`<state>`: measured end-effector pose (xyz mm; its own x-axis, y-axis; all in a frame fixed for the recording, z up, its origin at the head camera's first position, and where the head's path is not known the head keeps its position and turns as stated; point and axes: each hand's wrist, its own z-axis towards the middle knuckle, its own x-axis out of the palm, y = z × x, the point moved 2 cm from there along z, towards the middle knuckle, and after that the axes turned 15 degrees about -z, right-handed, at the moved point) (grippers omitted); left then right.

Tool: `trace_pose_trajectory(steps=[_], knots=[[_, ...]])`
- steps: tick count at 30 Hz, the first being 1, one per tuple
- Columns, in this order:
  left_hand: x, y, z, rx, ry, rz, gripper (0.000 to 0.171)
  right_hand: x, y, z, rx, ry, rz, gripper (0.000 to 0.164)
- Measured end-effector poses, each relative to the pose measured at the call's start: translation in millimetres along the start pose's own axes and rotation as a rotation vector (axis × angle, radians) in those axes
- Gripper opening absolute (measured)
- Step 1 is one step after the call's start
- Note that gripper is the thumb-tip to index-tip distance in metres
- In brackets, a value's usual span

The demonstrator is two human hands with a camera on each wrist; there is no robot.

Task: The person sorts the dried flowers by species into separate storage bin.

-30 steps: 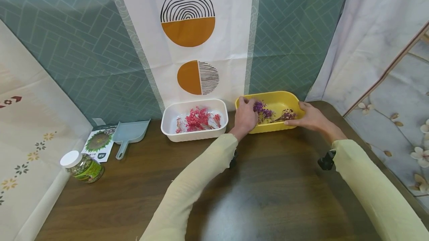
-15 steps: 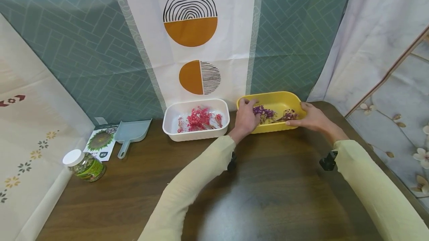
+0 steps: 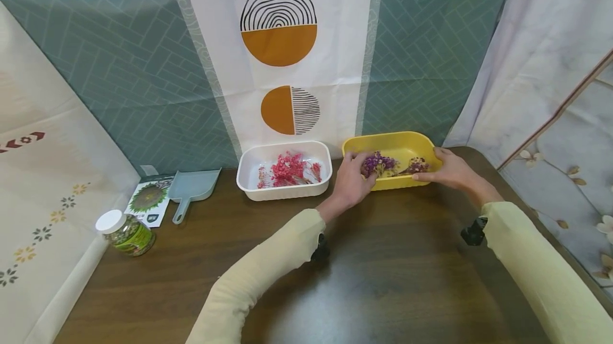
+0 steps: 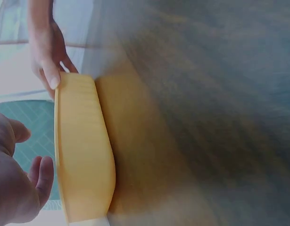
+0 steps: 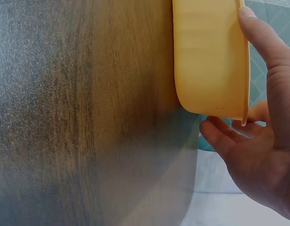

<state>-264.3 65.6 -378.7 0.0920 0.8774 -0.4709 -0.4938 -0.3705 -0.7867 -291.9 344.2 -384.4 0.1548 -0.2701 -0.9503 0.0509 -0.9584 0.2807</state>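
Observation:
A yellow plastic tray (image 3: 407, 143) stands against the back wall, with a bunch of purple dried flowers (image 3: 378, 164) and a smaller, darker sprig (image 3: 417, 165) inside. At its left front corner is my left hand (image 3: 351, 180), fingers loosely bent and spread. In the left wrist view that hand (image 4: 15, 183) holds nothing, with a gap between thumb and fingers. My right hand (image 3: 455, 171) grips the tray's right end. The right wrist view shows this hand's (image 5: 265, 155) thumb on the rim and its fingers against the end wall. The tray's inside is hidden in both wrist views.
Left of the yellow tray stands a white tray (image 3: 287, 193) holding pink dried flowers (image 3: 289, 168). Farther left are a grey-blue dustpan (image 3: 193, 184), a sunflower-printed packet (image 3: 148, 200) and a white-lidded jar (image 3: 126, 232). Cloth-covered walls border the wooden table (image 3: 383, 280).
My left hand has drawn down and back from among the purple flowers to the tray's front corner. The right hand keeps its hold. The head view has turned slightly left.

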Motion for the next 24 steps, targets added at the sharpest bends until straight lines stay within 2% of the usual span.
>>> trace_pose_trajectory(steps=[4,11,15,24], knots=[[-5.3,0.9,-13.3,0.019,0.025,-0.058,0.050,-1.7,-1.7,-0.4,0.004,0.008,0.001,0.129],[-9.6,7.9,-36.1,0.014,0.063,-0.047,0.050,-2.8,-7.2,-2.3,-0.024,-0.001,-0.026,0.126],[-13.3,10.9,-46.7,0.012,0.076,-0.073,0.052,-3.4,-9.0,-2.8,-0.046,-0.014,-0.048,0.123],[-24.0,20.0,-63.8,0.070,0.035,-0.097,0.055,-2.3,-12.3,-2.2,-0.055,-0.011,-0.044,0.123]])
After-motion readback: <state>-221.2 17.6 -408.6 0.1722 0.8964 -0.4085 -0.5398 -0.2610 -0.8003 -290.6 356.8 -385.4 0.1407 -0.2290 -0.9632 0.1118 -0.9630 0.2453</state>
